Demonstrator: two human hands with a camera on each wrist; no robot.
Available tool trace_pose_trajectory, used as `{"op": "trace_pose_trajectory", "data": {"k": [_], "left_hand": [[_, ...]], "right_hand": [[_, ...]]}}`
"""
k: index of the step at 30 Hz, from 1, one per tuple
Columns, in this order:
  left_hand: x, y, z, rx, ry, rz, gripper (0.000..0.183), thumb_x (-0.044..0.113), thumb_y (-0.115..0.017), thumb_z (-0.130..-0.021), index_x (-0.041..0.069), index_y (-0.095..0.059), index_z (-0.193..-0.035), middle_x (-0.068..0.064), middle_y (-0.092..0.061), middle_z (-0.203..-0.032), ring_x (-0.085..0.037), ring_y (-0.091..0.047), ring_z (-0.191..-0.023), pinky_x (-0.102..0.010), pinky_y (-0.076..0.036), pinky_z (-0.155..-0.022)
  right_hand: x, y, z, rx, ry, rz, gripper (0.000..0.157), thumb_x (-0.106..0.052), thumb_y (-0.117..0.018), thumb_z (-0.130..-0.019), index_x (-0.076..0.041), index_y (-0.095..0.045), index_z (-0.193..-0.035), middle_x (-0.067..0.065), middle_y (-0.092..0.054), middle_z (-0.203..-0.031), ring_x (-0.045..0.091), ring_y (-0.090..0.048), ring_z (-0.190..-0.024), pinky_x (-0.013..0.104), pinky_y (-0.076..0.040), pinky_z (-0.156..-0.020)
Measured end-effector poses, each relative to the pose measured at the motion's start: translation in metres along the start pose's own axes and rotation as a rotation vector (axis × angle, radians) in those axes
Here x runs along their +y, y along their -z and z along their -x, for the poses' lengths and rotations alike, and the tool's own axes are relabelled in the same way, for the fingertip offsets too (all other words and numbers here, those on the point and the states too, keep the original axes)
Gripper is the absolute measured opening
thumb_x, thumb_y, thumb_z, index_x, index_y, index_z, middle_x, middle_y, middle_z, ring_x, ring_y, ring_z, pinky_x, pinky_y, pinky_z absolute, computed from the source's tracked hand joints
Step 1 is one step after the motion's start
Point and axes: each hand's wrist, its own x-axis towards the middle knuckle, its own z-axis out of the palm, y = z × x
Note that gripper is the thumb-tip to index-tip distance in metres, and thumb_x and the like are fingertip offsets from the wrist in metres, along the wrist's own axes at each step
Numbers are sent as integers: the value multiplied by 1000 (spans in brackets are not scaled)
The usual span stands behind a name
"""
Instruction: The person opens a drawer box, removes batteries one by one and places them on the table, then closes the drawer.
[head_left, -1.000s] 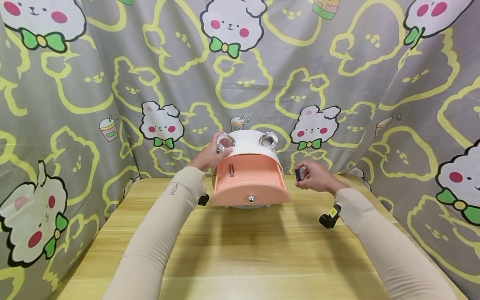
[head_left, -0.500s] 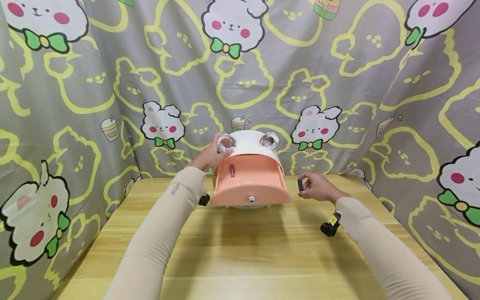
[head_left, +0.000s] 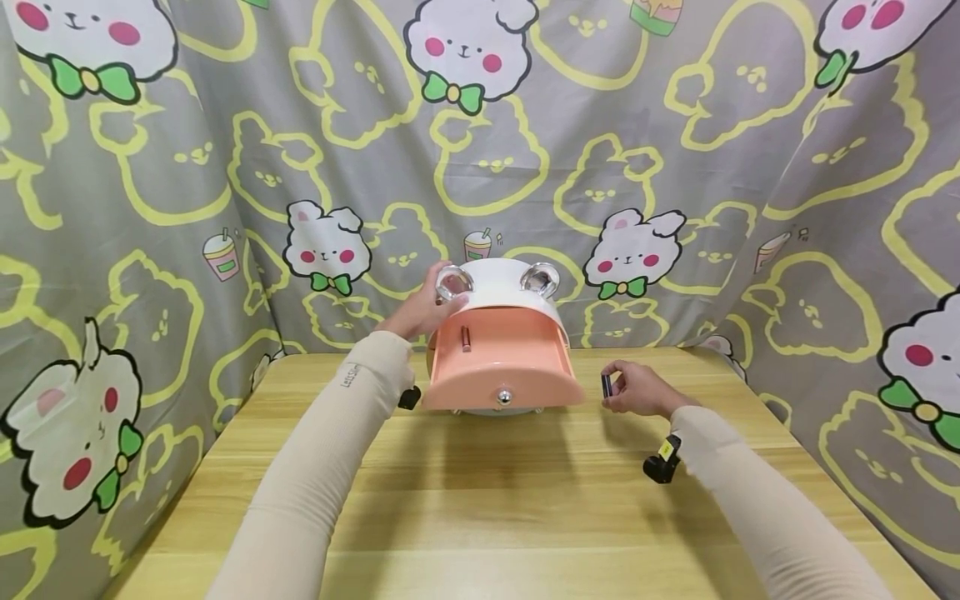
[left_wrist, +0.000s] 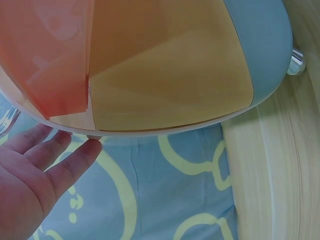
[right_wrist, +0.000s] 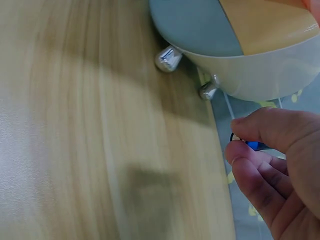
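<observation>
A rounded white storage box [head_left: 495,282] with silver ring ears stands at the back of the table, its peach drawer [head_left: 517,342] pulled out. Inside the drawer, to the left, lies a small reddish-brown stick [head_left: 466,338]. My left hand [head_left: 422,307] rests on the box's upper left side beside the ear; its fingers [left_wrist: 75,162] touch the shell, looking fairly straight in the left wrist view. To the right of the drawer, my right hand [head_left: 633,388] pinches a small dark blue cylinder [head_left: 607,386] between thumb and fingertips, held upright. The fingers mostly cover it in the right wrist view.
The wooden table [head_left: 480,517] spreads out before the box, which stands on short silver feet [right_wrist: 168,59]. A patterned grey curtain [head_left: 510,183] hangs close behind and along both sides. A round silver knob [head_left: 505,397] sits on the drawer front.
My right hand has moved down and slightly right, closer to the table, with the blue cylinder still pinched. The left hand, box and drawer look unchanged.
</observation>
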Motion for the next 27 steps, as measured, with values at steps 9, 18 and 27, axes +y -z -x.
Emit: {"op": "trace_pose_trajectory", "data": {"k": [9,18,27], "left_hand": [[0,-1,1,1,2,14,85,51,-57,-93,26,-2,-153,-30,-46,-135,-43,-51,-118,-54,-39,-100],[1,1,1,-1,10,17,85,50,-58,-93,29,-2,-153,-30,-46,-135,-43,-51,-119,-54,-39,-100],[1,0,0,5,7,23,84,50,-58,-93,28,-3,-153,-30,-46,-134,-43,-51,-118,-54,-39,-100]], "right_hand": [[8,-9,4,-13,-5,-5,54,-2,-76,-79,10,-49,-123,9,-58,-77,18,-58,-67,32,-53,-60],[20,-18,9,-15,15,21,49,-1,-75,-76,10,-51,-117,6,-58,-73,16,-56,-63,29,-50,-56],[29,-26,14,-47,-19,24,46,-1,-76,-77,10,-52,-116,7,-57,-73,16,-57,-63,31,-52,-56]]}}
